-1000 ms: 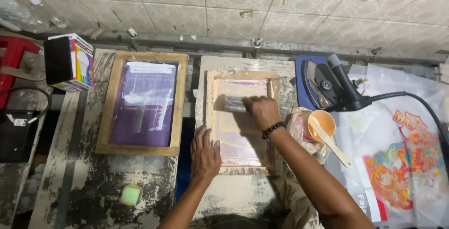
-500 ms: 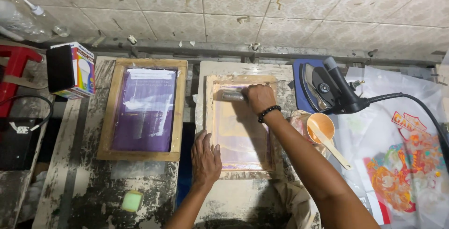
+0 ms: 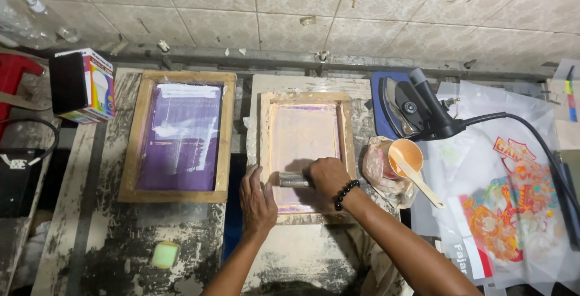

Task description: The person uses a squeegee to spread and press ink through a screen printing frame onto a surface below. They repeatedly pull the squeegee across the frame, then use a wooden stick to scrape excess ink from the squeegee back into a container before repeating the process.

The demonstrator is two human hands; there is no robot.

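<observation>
A small wooden printing screen frame (image 3: 349, 133) with a pale pink mesh lies in the middle of the bench. My right hand (image 3: 327, 177) grips a grey squeegee (image 3: 292, 180) lying across the near end of the mesh. My left hand (image 3: 257, 196) presses flat on the frame's near left corner, fingers apart. A black bead bracelet (image 3: 345, 192) circles my right wrist.
A larger wooden screen (image 3: 179, 137) with purple mesh lies to the left. A colourful box (image 3: 84, 86) stands far left. An iron (image 3: 414, 107) with a black cord, an orange cup with a spoon (image 3: 406, 158), and printed sheets (image 3: 506, 211) lie right. A green sponge (image 3: 165, 254) sits near front.
My right hand has drawn the squeegee from the far end of the pink mesh down to its near end. My left hand stayed on the frame's corner.
</observation>
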